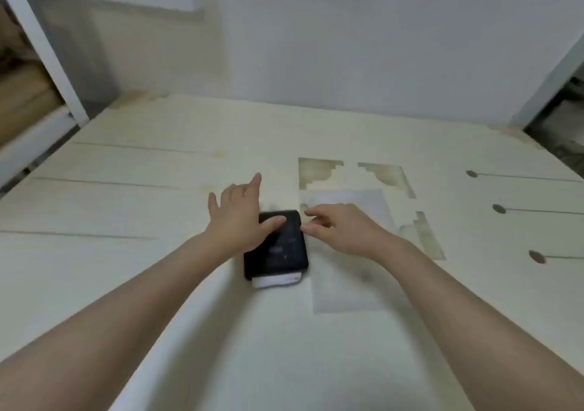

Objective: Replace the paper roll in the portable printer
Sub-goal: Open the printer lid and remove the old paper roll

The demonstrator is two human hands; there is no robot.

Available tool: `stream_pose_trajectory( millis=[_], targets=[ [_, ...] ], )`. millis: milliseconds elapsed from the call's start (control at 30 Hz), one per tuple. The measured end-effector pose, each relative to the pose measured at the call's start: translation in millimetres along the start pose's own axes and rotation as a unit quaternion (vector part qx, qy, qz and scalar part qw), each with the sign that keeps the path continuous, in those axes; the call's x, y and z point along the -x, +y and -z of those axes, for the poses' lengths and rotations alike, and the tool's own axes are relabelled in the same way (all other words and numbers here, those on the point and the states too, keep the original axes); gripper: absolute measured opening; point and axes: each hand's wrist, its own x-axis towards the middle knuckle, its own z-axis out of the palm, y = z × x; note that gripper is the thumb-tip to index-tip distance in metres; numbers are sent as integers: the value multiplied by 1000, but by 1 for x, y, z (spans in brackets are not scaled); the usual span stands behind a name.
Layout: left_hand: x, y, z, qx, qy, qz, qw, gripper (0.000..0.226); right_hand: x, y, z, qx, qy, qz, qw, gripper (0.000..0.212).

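The black portable printer (279, 249) lies flat on the pale wooden table (126, 221), a strip of white paper (276, 281) sticking out of its near end. My left hand (240, 217) hovers over the printer's far left corner with fingers spread, thumb lying across the top of the case. My right hand (341, 230) is just right of the printer, fingers loosely curled, fingertips at its far right edge. Neither hand holds anything. No spare paper roll is in sight.
A pale sheet (347, 252) lies on the table right of the printer. Worn cut-out patches (319, 170) mark the tabletop behind it. Dark round holes with slots (499, 209) line the right side. A white wall stands behind; shelving frames flank the table.
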Motion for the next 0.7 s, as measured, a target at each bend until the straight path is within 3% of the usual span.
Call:
stream_pose_trajectory(
  millis=[100,200,333,600,700],
  targets=[
    [5,-9,-24,141,15,14,990,84,-2,14,-33,-29,43,31,998,35],
    [19,-16,-41,291,45,26,955,73,7,23,-59,-91,96,56,990,31],
    [38,-31,-54,415,59,21,908,50,27,27,-79,-154,83,89,981,30],
    [51,-34,-60,505,86,2,859,30,37,29,-99,-211,118,117,963,45],
    [51,-36,-58,559,93,-11,824,22,35,29,-101,-251,135,134,949,52]
  ],
)
